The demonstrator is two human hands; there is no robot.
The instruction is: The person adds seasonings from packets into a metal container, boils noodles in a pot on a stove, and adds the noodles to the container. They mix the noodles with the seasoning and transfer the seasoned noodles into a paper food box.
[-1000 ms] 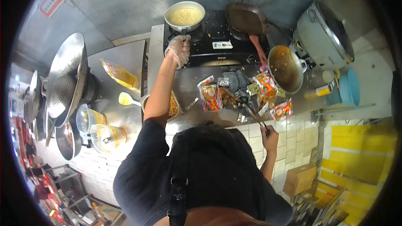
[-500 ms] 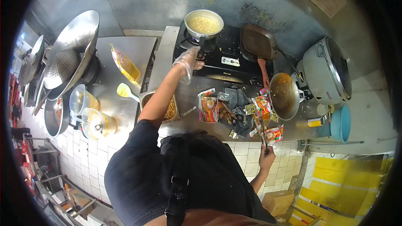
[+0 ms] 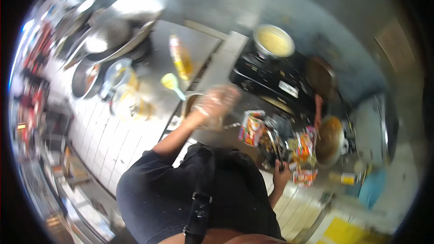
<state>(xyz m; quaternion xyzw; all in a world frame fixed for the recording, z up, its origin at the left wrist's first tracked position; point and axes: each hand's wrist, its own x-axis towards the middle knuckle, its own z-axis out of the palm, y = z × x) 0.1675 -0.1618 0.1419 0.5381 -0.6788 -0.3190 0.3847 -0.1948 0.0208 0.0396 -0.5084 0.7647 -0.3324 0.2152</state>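
My left hand (image 3: 219,100), in a clear plastic glove, hangs over the right side of the metal tray (image 3: 211,127) of noodles. Motion blurs it, but its fingers look stretched out and nothing shows in them. At the counter's front edge my right hand (image 3: 281,177) is closed round the dark end of long, thin tongs (image 3: 276,147), which point at the noodle packets. One packet (image 3: 252,129) lies left of a dark grey cloth (image 3: 284,125); others (image 3: 304,147) lie to its right. The pot (image 3: 274,41) of pale liquid sits on the stove's left burner.
A black gas stove (image 3: 271,79) stands against the wall, with a brown grill pan (image 3: 320,79) on it. Right of the packets is a stained pan (image 3: 329,142). The left counter holds an oil pouch (image 3: 181,58), a ladle (image 3: 171,82), plastic jugs (image 3: 121,74) and a large wok (image 3: 144,7).
My left hand has let go of the pot's handle and drawn back toward the tray. My view has turned, shifting the scene. My right hand still holds the tongs.
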